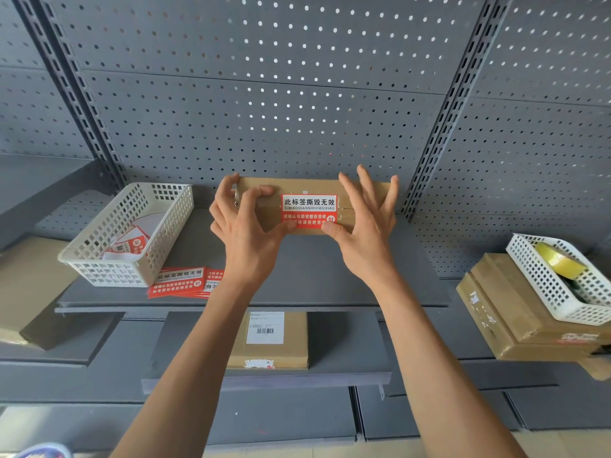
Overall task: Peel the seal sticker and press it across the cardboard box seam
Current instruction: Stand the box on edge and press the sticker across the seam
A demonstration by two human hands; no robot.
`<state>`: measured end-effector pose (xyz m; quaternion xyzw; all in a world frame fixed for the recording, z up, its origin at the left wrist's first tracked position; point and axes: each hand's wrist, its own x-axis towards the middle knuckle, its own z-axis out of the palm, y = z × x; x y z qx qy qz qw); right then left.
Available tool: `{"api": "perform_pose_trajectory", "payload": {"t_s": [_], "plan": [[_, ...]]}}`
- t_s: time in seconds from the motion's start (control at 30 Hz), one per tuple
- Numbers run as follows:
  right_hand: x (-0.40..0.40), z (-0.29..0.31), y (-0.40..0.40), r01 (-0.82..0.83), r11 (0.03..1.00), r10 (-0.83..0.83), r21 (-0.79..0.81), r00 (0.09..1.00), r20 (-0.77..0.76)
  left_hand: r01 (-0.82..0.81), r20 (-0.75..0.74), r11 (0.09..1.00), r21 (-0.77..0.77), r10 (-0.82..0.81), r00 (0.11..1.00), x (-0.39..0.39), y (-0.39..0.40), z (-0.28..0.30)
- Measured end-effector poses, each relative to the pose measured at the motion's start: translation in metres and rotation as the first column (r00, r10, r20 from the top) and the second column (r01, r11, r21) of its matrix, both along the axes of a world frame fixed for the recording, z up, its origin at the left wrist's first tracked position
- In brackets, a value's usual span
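Observation:
A flat cardboard box [307, 186] lies on the grey shelf [317, 276] against the pegboard. A red and white seal sticker [309, 208] lies across its seam. My left hand [243, 226] grips the box's left end, fingers curled over the top edge, its thumb tip at the sticker's lower left corner. My right hand [363, 226] has its fingers spread over the box's right part, and its thumb presses on the sticker's lower right corner.
A white basket [132, 233] with sticker scraps stands at the left, spare seal stickers [180, 280] lying in front of it. On the lower shelf lies a labelled box [267, 340]. At the right, another white basket [558, 279] holding yellow tape rests on stacked boxes [502, 312].

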<state>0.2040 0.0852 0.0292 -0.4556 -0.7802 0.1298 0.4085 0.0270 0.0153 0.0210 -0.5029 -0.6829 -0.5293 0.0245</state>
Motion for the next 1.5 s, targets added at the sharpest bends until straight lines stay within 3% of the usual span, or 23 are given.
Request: {"api": "perform_pose_trajectory", "payload": {"t_s": [0.27,0.37,0.47,0.6,0.8,0.93,1.27,1.5], "plan": [[0.006,0.002,0.001,-0.049,0.998,0.05,-0.047,0.999,0.018,0.055,0.028,0.998,0.005,-0.055,0.998,-0.004,-0.004,0.001],[0.002,0.003,-0.002,-0.046,0.999,0.044,-0.029,0.997,-0.06,0.051,0.093,0.997,0.06,-0.056,0.994,0.003,-0.005,0.0],[-0.015,0.002,-0.008,0.092,0.995,-0.088,0.026,0.988,-0.129,-0.043,0.168,0.995,0.086,0.028,0.985,0.017,0.0,0.003],[-0.034,-0.004,-0.01,0.279,0.953,-0.272,0.121,0.959,-0.074,-0.153,0.179,0.986,0.073,0.138,0.974,0.029,0.01,0.003],[-0.039,-0.014,-0.007,0.372,0.906,-0.383,0.202,0.924,0.016,-0.215,0.154,0.973,0.089,0.2,0.968,0.03,0.02,-0.006],[-0.038,-0.018,-0.005,0.376,0.894,-0.397,0.243,0.917,0.045,-0.225,0.128,0.968,0.111,0.211,0.969,0.029,0.023,-0.012],[-0.034,-0.018,-0.001,0.337,0.916,-0.332,0.22,0.941,-0.06,-0.226,0.107,0.963,0.149,0.212,0.971,0.026,0.022,-0.014],[-0.039,-0.011,-0.005,0.35,0.925,-0.326,0.148,0.931,-0.164,-0.249,0.2,0.957,0.148,0.218,0.955,0.03,0.024,-0.009]]}}
